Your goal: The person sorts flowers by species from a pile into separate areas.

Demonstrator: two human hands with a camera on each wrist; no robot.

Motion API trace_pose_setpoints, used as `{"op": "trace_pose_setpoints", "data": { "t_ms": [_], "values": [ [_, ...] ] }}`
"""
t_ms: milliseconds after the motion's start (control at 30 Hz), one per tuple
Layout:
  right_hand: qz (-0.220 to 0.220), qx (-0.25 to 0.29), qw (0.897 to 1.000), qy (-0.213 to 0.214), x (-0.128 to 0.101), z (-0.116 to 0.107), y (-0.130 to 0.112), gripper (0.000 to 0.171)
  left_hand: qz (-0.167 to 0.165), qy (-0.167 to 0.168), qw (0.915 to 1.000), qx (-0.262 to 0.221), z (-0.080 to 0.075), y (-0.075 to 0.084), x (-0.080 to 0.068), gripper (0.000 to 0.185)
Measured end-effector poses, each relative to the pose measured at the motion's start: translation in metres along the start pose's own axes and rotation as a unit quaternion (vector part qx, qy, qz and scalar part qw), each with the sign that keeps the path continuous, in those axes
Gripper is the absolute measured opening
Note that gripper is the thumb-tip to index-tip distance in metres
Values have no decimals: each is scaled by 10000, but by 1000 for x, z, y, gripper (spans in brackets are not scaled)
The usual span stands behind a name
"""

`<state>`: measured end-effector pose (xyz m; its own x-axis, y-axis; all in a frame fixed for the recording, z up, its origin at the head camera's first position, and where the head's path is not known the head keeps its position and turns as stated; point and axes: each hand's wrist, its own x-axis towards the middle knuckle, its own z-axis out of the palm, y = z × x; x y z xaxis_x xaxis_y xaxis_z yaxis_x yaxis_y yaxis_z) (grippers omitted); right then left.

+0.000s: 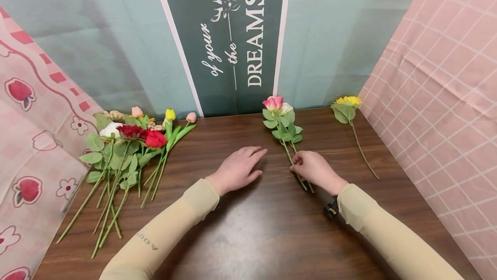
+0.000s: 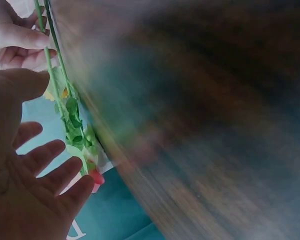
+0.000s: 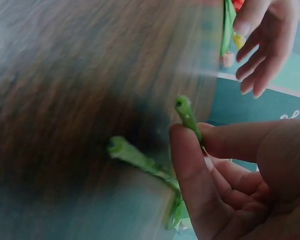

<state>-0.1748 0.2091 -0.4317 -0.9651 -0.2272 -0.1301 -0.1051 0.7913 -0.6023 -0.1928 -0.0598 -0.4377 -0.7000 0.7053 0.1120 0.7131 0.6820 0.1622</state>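
My right hand [image 1: 315,170] pinches a green flower stem [image 3: 188,117] between thumb and forefinger near its cut end. A second stem [image 3: 135,157] runs beside it, outside the pinch. These two stems lead up to a pink rose [image 1: 273,102] and a white rose [image 1: 286,108], partly behind the pink one, with green leaves between. To their left, my left hand [image 1: 238,168] is over the table with its fingers spread and nothing in them. In the left wrist view, the left palm [image 2: 30,190] shows beside the roses' stems.
A pile of flowers with red blooms [image 1: 155,139], white ones and tulips [image 1: 170,114] lies on the left of the brown table [image 1: 248,237]. One yellow sunflower [image 1: 348,101] lies at the right. Cloth hangings [image 1: 318,34] stand behind and along both sides.
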Motion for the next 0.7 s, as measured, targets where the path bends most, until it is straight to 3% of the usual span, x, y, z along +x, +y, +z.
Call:
{"op": "trace_pose_setpoints", "data": {
  "t_ms": [167, 300, 467, 700],
  "values": [
    [22, -195, 9998, 26, 0, 5, 5, 27, 438, 52, 9989, -148, 1, 3, -11, 66],
    [-173, -570, 9979, 268, 1, 9, 8, 27, 647, 53, 9975, -285, 1, 5, -16, 66],
    [-374, -1003, 9933, 431, 2, 10, 9, 19, 695, -53, 9968, -386, 1, 6, -21, 65],
    [-549, -1072, 9912, 554, 0, 12, 10, 13, 510, -182, 9978, -370, -3, -2, -29, 64]
  ]
}}
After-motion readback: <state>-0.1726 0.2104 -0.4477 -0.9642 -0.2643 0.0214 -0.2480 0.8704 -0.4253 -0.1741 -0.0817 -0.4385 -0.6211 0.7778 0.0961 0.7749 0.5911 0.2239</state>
